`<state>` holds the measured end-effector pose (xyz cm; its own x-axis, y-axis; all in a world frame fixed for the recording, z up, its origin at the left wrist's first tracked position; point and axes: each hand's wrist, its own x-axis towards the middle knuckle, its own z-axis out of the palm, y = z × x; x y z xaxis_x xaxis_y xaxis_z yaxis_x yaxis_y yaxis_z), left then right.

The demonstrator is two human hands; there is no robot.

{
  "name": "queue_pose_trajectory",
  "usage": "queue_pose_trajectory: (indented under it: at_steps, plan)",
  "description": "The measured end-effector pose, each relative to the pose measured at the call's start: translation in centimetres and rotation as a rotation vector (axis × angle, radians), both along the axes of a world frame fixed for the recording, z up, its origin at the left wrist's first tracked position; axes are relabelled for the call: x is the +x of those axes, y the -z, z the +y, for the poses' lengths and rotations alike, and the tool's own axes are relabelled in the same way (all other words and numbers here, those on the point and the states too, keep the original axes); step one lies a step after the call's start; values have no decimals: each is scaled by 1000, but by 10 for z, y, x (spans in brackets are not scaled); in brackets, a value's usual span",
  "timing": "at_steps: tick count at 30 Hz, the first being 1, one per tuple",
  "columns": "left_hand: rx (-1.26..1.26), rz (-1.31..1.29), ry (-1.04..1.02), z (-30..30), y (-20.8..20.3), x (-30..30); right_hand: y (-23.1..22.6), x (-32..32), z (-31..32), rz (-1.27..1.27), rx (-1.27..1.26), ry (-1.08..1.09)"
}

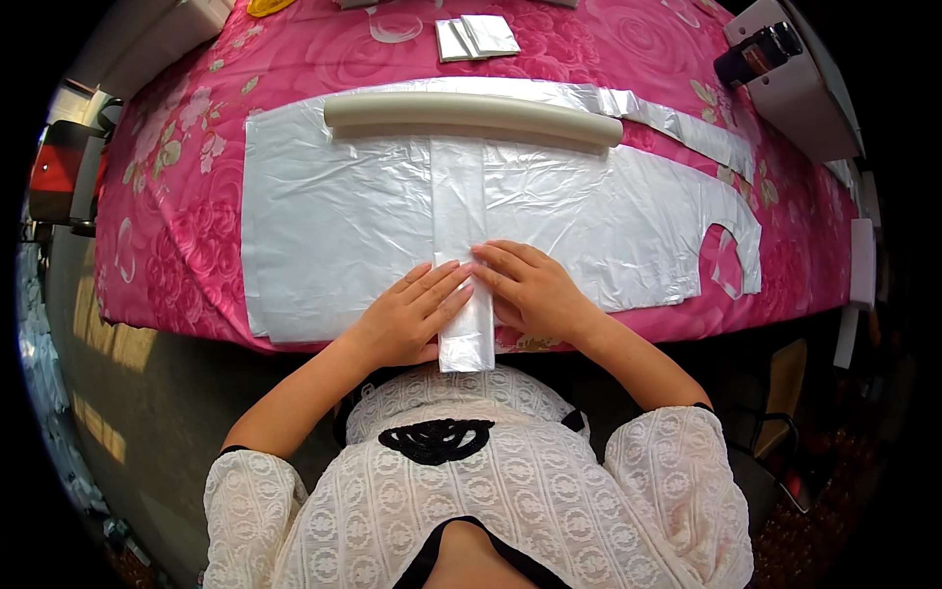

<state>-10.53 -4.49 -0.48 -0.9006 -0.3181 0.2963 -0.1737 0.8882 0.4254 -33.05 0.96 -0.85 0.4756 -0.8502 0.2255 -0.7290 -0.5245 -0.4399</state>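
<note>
A large sheet of thin white plastic (334, 216), shaped like a disposable apron with a curved cutout at its right end, lies spread across the table. Over its middle runs a narrow folded strip of the same plastic (458, 201), whose near end hangs past the table edge toward me. My left hand (407, 309) rests flat on the strip's left side, fingers stretched out. From the right, my right hand (538, 293) lies on the strip too, its fingers extended and its fingertips meeting those of the left. A pale, slightly bowed-looking tube (471, 116) lies across the sheet's far part.
A pink flowered cloth (186, 236) covers the table. Small folded white plastic packets (478, 37) lie at the far side. A dark bottle (758, 55) is by a white box (810, 93) at the far right. A chair (785, 393) stands at the lower right.
</note>
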Motion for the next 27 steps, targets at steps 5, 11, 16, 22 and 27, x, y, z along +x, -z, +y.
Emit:
queue_pose_trajectory:
  at_steps: [5,11,16,22,27]
  plan:
    - [-57,-7,-103,-10,11,-4,8,-1,-8,27,-109,25]
    - [468,229,-277,-22,8,-10,-4,5,-28,-227,115,262]
    - [544,297,-560,-28,1,-15,-22,9,-62,-395,607,564]
    - [35,-191,-294,-13,13,-27,-13,6,-70,-346,717,620]
    - [26,-259,-339,-10,17,-28,-9,16,-51,-38,29,574]
